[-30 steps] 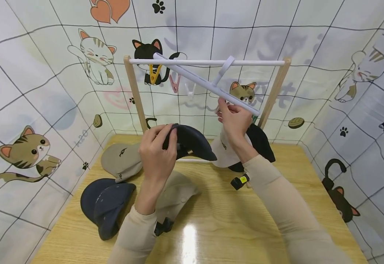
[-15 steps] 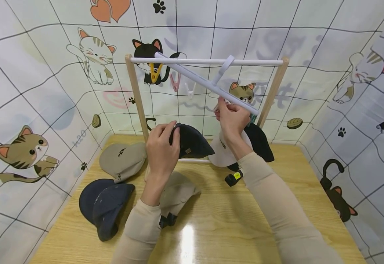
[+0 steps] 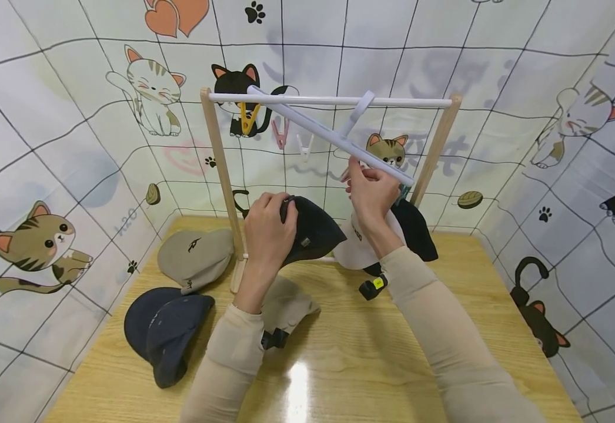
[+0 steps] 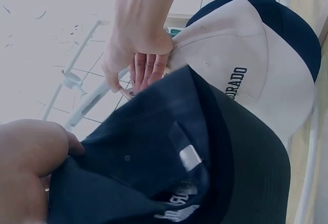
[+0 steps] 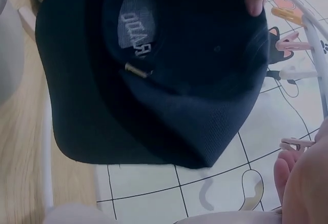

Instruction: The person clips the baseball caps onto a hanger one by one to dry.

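My left hand [image 3: 270, 229] grips a dark navy baseball cap [image 3: 313, 232] by its crown edge, below the hanger bar. In the left wrist view the cap's inside shows, with a metal strap buckle [image 4: 190, 157]. My right hand [image 3: 373, 191] is at the low right end of a white clip hanger [image 3: 334, 135], pinching a pale pink clip [image 5: 294, 143] on it. The hanger hooks over the rack's top rail and tilts down to the right. Behind my right wrist a white cap [image 3: 352, 244] and a black cap [image 3: 418, 232] hang near a green clip [image 3: 405, 191].
Yellow [image 3: 248, 119], pink [image 3: 280, 134] and white [image 3: 304, 147] clips hang along the hanger. The wood-and-white rack [image 3: 437, 150] stands at the table's back. On the table [image 3: 392, 352] lie a beige cap [image 3: 193, 258], a navy cap [image 3: 167, 329] and another beige cap [image 3: 288, 308].
My left hand has moved right and slightly up, turning the navy cap so more of its inside faces me. My right hand has stayed at the hanger's low end.
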Tool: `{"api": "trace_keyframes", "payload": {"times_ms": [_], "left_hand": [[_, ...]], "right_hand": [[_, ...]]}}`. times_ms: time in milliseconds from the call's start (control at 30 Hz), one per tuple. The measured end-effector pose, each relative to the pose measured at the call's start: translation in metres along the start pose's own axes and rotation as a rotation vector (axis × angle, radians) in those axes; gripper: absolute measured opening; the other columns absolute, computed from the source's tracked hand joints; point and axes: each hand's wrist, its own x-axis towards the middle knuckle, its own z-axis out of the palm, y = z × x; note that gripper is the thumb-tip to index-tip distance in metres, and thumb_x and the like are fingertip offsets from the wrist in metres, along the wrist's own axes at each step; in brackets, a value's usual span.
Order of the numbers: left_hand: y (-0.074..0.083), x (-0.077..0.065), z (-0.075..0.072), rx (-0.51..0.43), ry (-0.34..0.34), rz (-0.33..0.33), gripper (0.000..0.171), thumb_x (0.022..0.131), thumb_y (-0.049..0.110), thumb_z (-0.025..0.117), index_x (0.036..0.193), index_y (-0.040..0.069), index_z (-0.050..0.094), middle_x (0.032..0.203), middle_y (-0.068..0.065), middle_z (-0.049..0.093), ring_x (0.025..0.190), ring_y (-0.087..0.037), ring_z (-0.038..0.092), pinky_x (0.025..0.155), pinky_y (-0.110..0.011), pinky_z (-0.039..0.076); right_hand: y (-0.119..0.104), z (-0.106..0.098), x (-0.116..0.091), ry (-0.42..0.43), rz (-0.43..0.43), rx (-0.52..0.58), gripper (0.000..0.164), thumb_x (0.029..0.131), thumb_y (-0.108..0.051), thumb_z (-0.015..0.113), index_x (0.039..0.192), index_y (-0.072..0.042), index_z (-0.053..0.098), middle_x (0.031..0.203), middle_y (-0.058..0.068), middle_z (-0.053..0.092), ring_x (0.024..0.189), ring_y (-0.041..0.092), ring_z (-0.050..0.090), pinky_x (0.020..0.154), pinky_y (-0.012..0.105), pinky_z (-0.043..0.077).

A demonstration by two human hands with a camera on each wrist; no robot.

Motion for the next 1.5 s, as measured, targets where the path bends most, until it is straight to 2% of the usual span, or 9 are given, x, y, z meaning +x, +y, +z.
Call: {"api": "trace_keyframes", "payload": {"times_ms": [167,267,400,533,633,833,1100,1233,1500], "left_hand": [[-0.001,0.008,0.007,-0.022,-0.057,-0.053,0.02,0.106,0.013,0.071,0.112,-0.003,0.082,0.104,-0.022,0.08,0.089,-0.04,0.078,0.079,-0.055,0.064],[-0.003,0.012,0.012,-0.042,-0.102,-0.104,0.02,0.106,0.012,0.07,0.11,-0.004,0.081,0.105,-0.023,0.078,0.092,-0.04,0.078,0.083,-0.056,0.064],[-0.003,0.016,0.021,-0.074,-0.163,-0.17,0.021,0.107,0.014,0.068,0.111,-0.005,0.077,0.11,-0.025,0.076,0.099,-0.043,0.076,0.092,-0.059,0.062],[-0.002,0.018,0.031,-0.11,-0.201,-0.196,0.022,0.108,0.015,0.067,0.112,-0.005,0.074,0.112,-0.026,0.074,0.103,-0.044,0.074,0.097,-0.06,0.059],[-0.001,0.019,0.04,-0.135,-0.195,-0.2,0.021,0.108,0.015,0.068,0.112,-0.005,0.073,0.11,-0.026,0.074,0.104,-0.043,0.073,0.097,-0.059,0.058],[0.002,0.021,0.058,-0.169,-0.134,-0.207,0.022,0.106,0.017,0.07,0.112,-0.004,0.073,0.109,-0.024,0.074,0.102,-0.042,0.073,0.095,-0.059,0.059],[0.002,0.026,0.075,-0.165,-0.079,-0.19,0.022,0.106,0.019,0.071,0.111,-0.003,0.074,0.106,-0.022,0.075,0.096,-0.041,0.074,0.091,-0.055,0.061],[0.003,0.029,0.081,-0.167,-0.088,-0.196,0.023,0.106,0.02,0.071,0.113,-0.002,0.073,0.109,-0.021,0.074,0.099,-0.04,0.073,0.094,-0.055,0.061],[0.01,0.031,0.088,-0.18,-0.088,-0.179,0.023,0.105,0.019,0.072,0.113,-0.003,0.073,0.111,-0.022,0.074,0.099,-0.041,0.074,0.094,-0.055,0.062]], "right_hand": [[0.001,0.001,0.002,0.03,0.0,-0.033,0.042,0.094,-0.054,0.088,0.076,-0.016,0.086,0.062,-0.01,0.073,0.063,0.015,0.071,0.061,0.025,0.051],[0.002,0.002,0.003,0.046,0.002,-0.04,0.041,0.092,-0.053,0.089,0.073,-0.017,0.085,0.059,-0.017,0.067,0.069,0.012,0.065,0.068,0.028,0.046],[0.003,0.003,0.003,0.053,0.001,-0.021,0.039,0.092,-0.05,0.089,0.072,-0.017,0.085,0.059,-0.018,0.066,0.069,0.011,0.062,0.067,0.029,0.044],[0.004,0.004,0.002,0.072,-0.009,0.0,0.037,0.092,-0.046,0.09,0.072,-0.015,0.086,0.059,-0.019,0.066,0.069,0.01,0.063,0.068,0.028,0.045],[0.004,0.005,0.0,0.076,-0.011,0.001,0.037,0.093,-0.045,0.089,0.071,-0.015,0.085,0.057,-0.02,0.065,0.07,0.008,0.064,0.073,0.027,0.045],[0.004,0.007,-0.003,0.053,-0.037,-0.013,0.039,0.095,-0.043,0.087,0.074,-0.011,0.087,0.055,-0.019,0.063,0.07,0.01,0.064,0.076,0.028,0.046],[0.001,0.008,-0.003,0.032,-0.04,0.015,0.039,0.097,-0.041,0.086,0.079,-0.006,0.088,0.056,-0.017,0.065,0.072,0.011,0.067,0.074,0.029,0.047],[-0.001,0.009,-0.002,0.029,-0.028,0.027,0.038,0.095,-0.041,0.087,0.078,-0.008,0.087,0.057,-0.016,0.065,0.073,0.011,0.067,0.076,0.029,0.047],[-0.004,0.011,-0.003,0.063,-0.033,0.016,0.04,0.095,-0.041,0.087,0.068,-0.012,0.083,0.055,-0.017,0.062,0.065,0.01,0.063,0.069,0.028,0.046]]}}
